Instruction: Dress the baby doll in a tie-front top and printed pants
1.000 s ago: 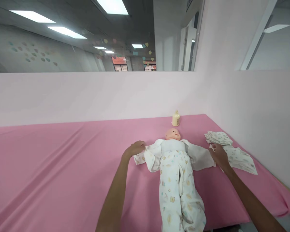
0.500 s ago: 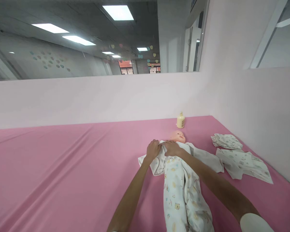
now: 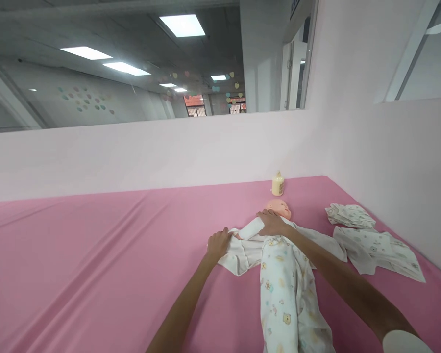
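A baby doll (image 3: 279, 208) lies on its back on the pink sheet (image 3: 95, 255), dressed in a white printed sleepsuit (image 3: 290, 294) with an open white jacket under it. My left hand (image 3: 218, 243) is closed on the jacket's left sleeve end. My right hand (image 3: 270, 223) reaches across the doll's chest and grips its sleeved arm near the shoulder, just below the head.
A small cream bottle (image 3: 278, 184) stands against the pink wall behind the doll's head. Two pieces of folded printed baby clothing (image 3: 375, 240) lie to the right near the wall corner. A long window runs above the wall.
My right hand left the cloth at the right and crossed to the doll's chest and arm. My left hand moved in to the shoulder, then back out along the sleeve.
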The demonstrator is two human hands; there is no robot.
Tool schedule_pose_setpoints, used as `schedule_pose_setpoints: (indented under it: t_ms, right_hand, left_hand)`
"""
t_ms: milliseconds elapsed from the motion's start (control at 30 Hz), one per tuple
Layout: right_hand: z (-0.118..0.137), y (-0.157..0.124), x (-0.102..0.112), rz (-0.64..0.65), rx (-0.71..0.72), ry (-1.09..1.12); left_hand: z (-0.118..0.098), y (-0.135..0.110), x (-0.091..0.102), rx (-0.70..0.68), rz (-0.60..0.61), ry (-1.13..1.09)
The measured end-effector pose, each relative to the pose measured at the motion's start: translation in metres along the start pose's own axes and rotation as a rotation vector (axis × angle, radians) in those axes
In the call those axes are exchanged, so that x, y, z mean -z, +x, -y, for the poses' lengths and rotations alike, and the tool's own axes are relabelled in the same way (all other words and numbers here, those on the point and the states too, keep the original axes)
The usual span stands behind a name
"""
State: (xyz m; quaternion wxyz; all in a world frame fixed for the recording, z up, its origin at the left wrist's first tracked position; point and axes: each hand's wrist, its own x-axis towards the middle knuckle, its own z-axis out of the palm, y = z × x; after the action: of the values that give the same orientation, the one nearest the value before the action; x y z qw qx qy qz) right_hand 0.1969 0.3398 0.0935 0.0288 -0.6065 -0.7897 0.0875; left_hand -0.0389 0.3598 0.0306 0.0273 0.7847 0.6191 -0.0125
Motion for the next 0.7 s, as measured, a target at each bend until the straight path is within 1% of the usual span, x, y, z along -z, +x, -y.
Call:
schedule_pose_setpoints:
  t_ms: [100,233,333,467,533,600,700]
  right_hand:
    - [-0.002,-0.004,0.001,-0.034,-0.004,-0.032]
    - [0.008,0.0,-0.006,-0.051,0.0,-0.132]
    - [0.03,0.01,-0.019,-0.074,0.051,-0.231]
    - [0.065,0.025,-0.039,-0.057,0.227,-0.32]
    - [0.074,0.029,-0.046,-0.047,0.264,-0.35]
    - [0.074,0.031,-0.048,-0.056,0.265,-0.38]
    - [0.063,0.029,-0.044,-0.098,0.262,-0.413]
  left_hand:
    - [0.007,-0.003,-0.013,0.007,0.022,0.007]
    - [0.005,0.0,-0.024,0.024,0.025,-0.008]
    - [0.005,0.002,-0.027,0.029,0.005,-0.02]
    - [0.009,0.0,-0.029,0.026,-0.019,-0.022]
    - [0.01,-0.001,-0.03,0.023,-0.025,-0.027]
    - [0.012,0.0,-0.031,0.02,-0.03,-0.038]
    - [0.014,0.002,-0.031,0.012,-0.034,-0.067]
